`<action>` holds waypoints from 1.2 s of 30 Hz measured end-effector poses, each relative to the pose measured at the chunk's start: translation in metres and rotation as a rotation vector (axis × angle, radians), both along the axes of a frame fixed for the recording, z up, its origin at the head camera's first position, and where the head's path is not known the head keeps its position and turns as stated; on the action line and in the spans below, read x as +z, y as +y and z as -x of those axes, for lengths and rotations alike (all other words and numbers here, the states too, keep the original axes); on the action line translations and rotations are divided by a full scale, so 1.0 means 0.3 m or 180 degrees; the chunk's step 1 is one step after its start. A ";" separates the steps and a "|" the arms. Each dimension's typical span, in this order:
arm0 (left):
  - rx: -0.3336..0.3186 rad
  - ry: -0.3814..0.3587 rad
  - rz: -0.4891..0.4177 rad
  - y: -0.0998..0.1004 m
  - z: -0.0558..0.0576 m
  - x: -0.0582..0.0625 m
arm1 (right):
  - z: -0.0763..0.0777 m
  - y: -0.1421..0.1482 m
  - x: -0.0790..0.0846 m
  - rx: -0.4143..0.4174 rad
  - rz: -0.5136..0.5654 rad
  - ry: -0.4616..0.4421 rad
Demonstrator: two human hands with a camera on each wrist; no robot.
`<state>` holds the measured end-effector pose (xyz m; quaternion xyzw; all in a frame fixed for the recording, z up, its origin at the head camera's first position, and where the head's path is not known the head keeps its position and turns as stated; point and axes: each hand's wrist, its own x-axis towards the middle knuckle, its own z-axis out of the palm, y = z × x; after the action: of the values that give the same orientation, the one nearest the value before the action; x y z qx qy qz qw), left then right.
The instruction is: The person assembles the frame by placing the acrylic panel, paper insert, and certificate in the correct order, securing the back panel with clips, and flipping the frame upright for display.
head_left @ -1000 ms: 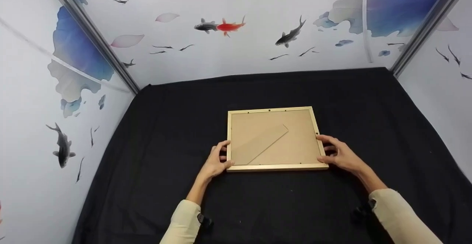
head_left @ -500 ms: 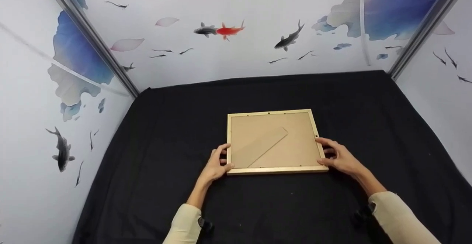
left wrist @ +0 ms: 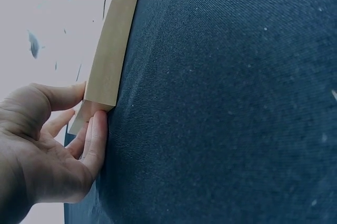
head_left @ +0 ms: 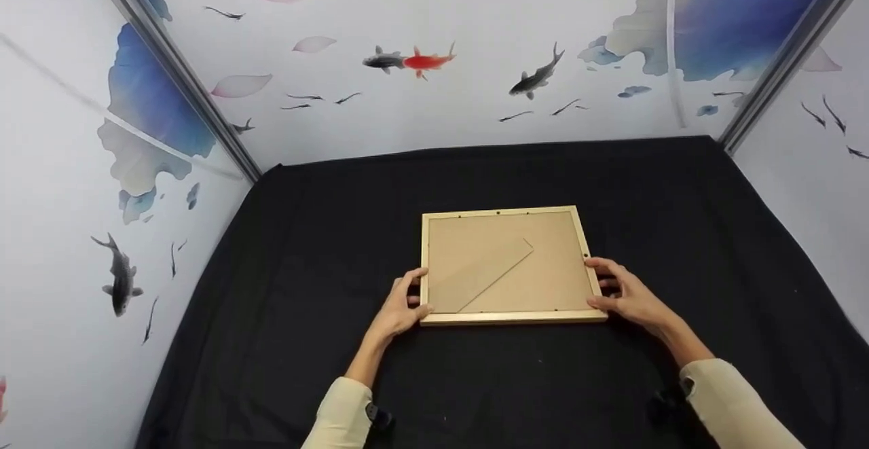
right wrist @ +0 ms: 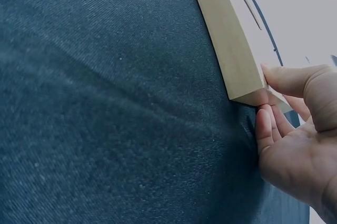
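A picture frame (head_left: 502,262) lies back side up, its brown backboard and diagonal stand flap (head_left: 499,272) facing me in the head view. Pale wood edging runs around it. At the near left corner my left hand (head_left: 397,308) grips the edge, thumb on top and fingers against the side. My right hand (head_left: 631,296) holds the near right corner the same way. From the left wrist, the wooden edge (left wrist: 108,58) shows close to the cloth, with the left fingertips at its corner. The right wrist view has the other corner (right wrist: 242,74) between thumb and fingers.
Black cloth (head_left: 326,245) covers the table under the frame. White panels printed with fish and leaves (head_left: 468,1) stand behind and on both sides, joined by grey metal posts (head_left: 791,55). Small dark devices sit at both wrists.
The head view has shifted a little, so the whole scene sits slightly lower. Both hands keep their hold, and the picture frame stays in about the same place on the cloth.
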<state>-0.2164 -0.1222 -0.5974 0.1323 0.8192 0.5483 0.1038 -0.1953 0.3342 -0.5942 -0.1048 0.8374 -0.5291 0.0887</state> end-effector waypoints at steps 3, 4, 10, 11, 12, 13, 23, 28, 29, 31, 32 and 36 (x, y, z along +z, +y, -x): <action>-0.0006 0.0014 0.0001 0.001 0.000 -0.003 | 0.000 0.003 -0.001 -0.0016 0.0030 -0.0026; -0.0003 0.0026 0.0003 0.001 0.000 -0.004 | 0.001 0.003 0.000 -0.0023 0.0038 -0.0025; -0.0056 0.0088 -0.0004 -0.006 -0.005 -0.004 | 0.009 -0.003 0.009 0.0012 -0.0065 0.0021; -0.0068 0.0100 -0.0003 -0.006 -0.006 -0.003 | 0.009 -0.003 0.010 0.0018 -0.0100 0.0043; -0.0074 0.0115 -0.0004 -0.006 -0.006 -0.003 | 0.011 -0.003 0.011 0.0015 -0.0137 0.0068; -0.0080 0.0133 -0.0003 -0.006 -0.005 -0.003 | 0.012 -0.003 0.012 0.0027 -0.0171 0.0100; -0.0076 0.0118 -0.0101 0.005 -0.015 0.029 | 0.026 -0.014 0.057 0.0316 -0.0609 0.0359; -0.0022 0.0003 -0.0068 0.001 -0.001 0.003 | 0.032 -0.024 0.086 0.0360 -0.1028 0.0264; -0.0018 -0.0015 -0.0056 0.001 0.000 0.004 | 0.032 -0.025 0.091 0.0360 -0.1095 0.0251; -0.0014 -0.0080 -0.0048 0.002 0.002 0.007 | 0.031 -0.027 0.095 0.0374 -0.1207 0.0251; -0.0025 -0.0094 -0.0054 0.001 0.004 0.007 | 0.030 -0.027 0.096 0.0386 -0.1255 0.0258; -0.0038 -0.0160 -0.0027 0.000 0.005 0.009 | 0.028 -0.029 0.094 0.0471 -0.1417 0.0346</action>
<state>-0.2180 -0.1221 -0.5948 0.1238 0.8132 0.5543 0.1270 -0.2036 0.3254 -0.5660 -0.1720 0.9270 -0.3171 0.1029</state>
